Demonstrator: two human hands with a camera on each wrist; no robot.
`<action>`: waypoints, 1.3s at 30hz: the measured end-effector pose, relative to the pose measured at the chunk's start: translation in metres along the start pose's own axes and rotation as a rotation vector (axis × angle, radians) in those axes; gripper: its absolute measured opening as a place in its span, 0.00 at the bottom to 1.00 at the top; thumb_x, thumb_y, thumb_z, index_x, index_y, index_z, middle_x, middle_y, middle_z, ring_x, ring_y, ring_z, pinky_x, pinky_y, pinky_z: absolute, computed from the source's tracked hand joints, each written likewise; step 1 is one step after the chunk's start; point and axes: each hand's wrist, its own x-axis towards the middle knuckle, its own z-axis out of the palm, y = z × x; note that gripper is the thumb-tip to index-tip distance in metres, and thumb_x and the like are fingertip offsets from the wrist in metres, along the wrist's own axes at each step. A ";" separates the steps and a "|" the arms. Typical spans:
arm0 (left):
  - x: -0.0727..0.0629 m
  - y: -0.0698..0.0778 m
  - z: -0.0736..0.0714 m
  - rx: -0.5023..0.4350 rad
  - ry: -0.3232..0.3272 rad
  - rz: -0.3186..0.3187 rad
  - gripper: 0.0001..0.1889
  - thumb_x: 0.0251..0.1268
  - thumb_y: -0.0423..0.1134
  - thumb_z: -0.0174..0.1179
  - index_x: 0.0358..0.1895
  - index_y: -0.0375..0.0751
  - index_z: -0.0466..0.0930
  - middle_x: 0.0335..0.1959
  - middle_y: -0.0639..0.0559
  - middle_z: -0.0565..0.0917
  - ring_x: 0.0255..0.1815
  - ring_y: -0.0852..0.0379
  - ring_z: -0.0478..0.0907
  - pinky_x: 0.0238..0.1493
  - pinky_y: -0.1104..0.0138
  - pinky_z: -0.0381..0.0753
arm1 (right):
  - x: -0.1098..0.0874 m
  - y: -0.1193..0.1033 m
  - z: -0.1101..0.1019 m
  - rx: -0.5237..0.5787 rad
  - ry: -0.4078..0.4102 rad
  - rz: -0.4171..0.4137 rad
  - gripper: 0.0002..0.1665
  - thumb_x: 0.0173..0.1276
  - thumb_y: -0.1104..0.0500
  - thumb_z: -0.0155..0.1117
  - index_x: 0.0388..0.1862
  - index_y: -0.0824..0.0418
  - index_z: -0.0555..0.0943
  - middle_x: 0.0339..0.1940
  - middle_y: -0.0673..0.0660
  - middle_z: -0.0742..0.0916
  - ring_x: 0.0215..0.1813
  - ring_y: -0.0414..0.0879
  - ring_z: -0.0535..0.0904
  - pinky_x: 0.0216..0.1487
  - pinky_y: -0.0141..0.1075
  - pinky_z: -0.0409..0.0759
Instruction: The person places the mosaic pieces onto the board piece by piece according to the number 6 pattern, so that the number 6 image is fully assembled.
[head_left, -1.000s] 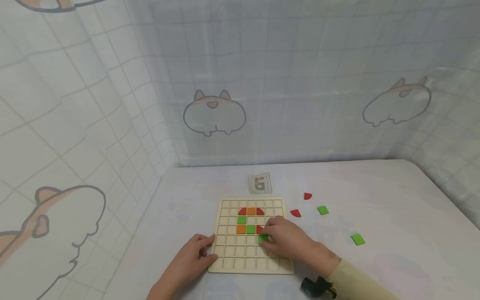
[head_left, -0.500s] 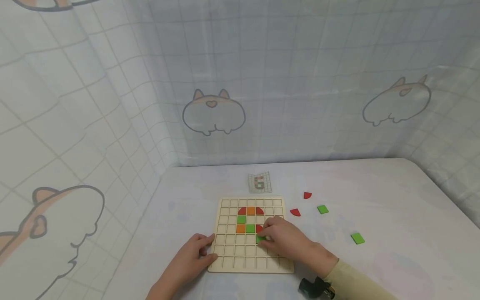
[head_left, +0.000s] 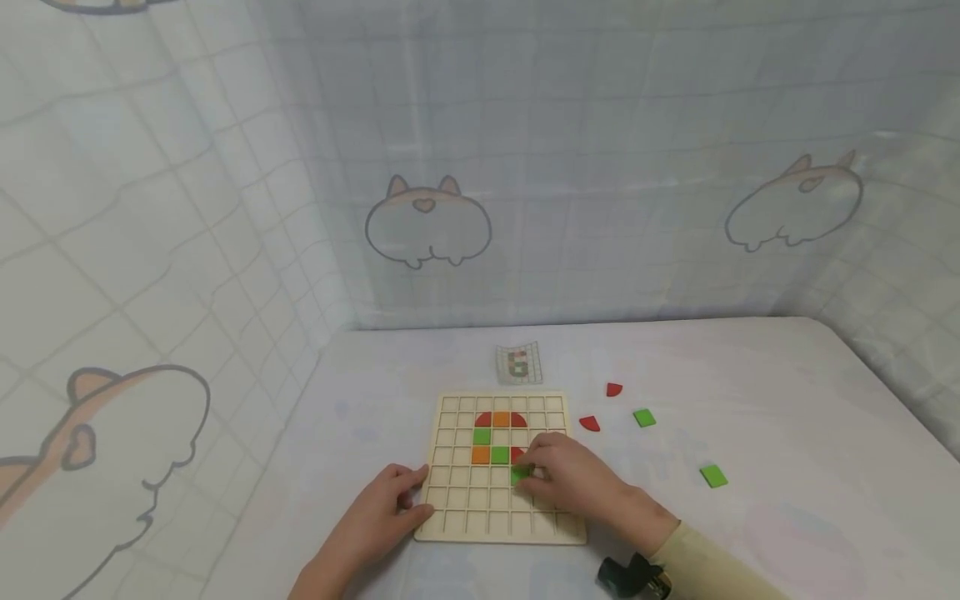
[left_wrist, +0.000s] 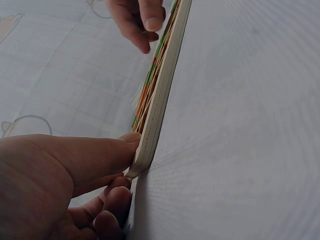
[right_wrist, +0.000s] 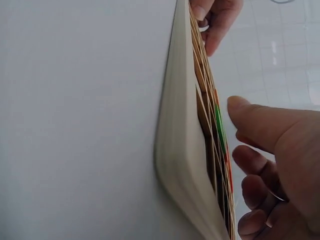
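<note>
A wooden grid board (head_left: 480, 523) lies on the table. Orange, green and red pieces fill several cells, among them an orange square (head_left: 481, 455) and a green square (head_left: 500, 455). My left hand (head_left: 378, 517) rests its thumb and fingertips against the board's left edge. Over the board's right side is my right hand (head_left: 573, 475), thumb and index finger parted around another green square (head_left: 519, 476), just below a red quarter-circle (head_left: 517, 455). In the right wrist view a gap shows between the right thumb (right_wrist: 239, 106) and the board's coloured pieces; the palm hides some cells.
Right of the board lie two loose red quarter-circles, the nearer one (head_left: 589, 424) close to the board, and two loose green squares, one (head_left: 644, 417) farther back. A small pattern card (head_left: 518, 364) lies behind the board. Patterned curtains (head_left: 600, 208) rise behind the table.
The green square under my right fingers has shifted slightly left and lies in the cell below the red piece. My left hand stays at the board's edge.
</note>
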 end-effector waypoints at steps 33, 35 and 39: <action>0.003 -0.002 0.000 -0.012 -0.014 -0.013 0.33 0.59 0.48 0.71 0.66 0.39 0.76 0.40 0.56 0.71 0.36 0.60 0.69 0.34 0.68 0.68 | -0.028 0.046 -0.033 0.038 0.133 0.247 0.16 0.61 0.50 0.75 0.47 0.51 0.88 0.45 0.42 0.83 0.48 0.40 0.78 0.51 0.40 0.78; 0.003 -0.002 0.000 -0.013 -0.012 -0.012 0.33 0.59 0.48 0.71 0.66 0.39 0.76 0.40 0.56 0.71 0.36 0.60 0.69 0.34 0.68 0.68 | -0.030 0.050 -0.035 0.027 0.143 0.268 0.16 0.61 0.50 0.75 0.48 0.51 0.88 0.45 0.42 0.83 0.48 0.39 0.77 0.51 0.39 0.78; 0.001 -0.002 0.000 -0.017 0.004 0.003 0.32 0.59 0.48 0.71 0.66 0.40 0.76 0.40 0.56 0.71 0.36 0.61 0.69 0.34 0.68 0.68 | -0.032 0.058 -0.042 -0.002 0.155 0.274 0.18 0.60 0.51 0.76 0.49 0.53 0.88 0.42 0.42 0.83 0.42 0.37 0.76 0.45 0.37 0.78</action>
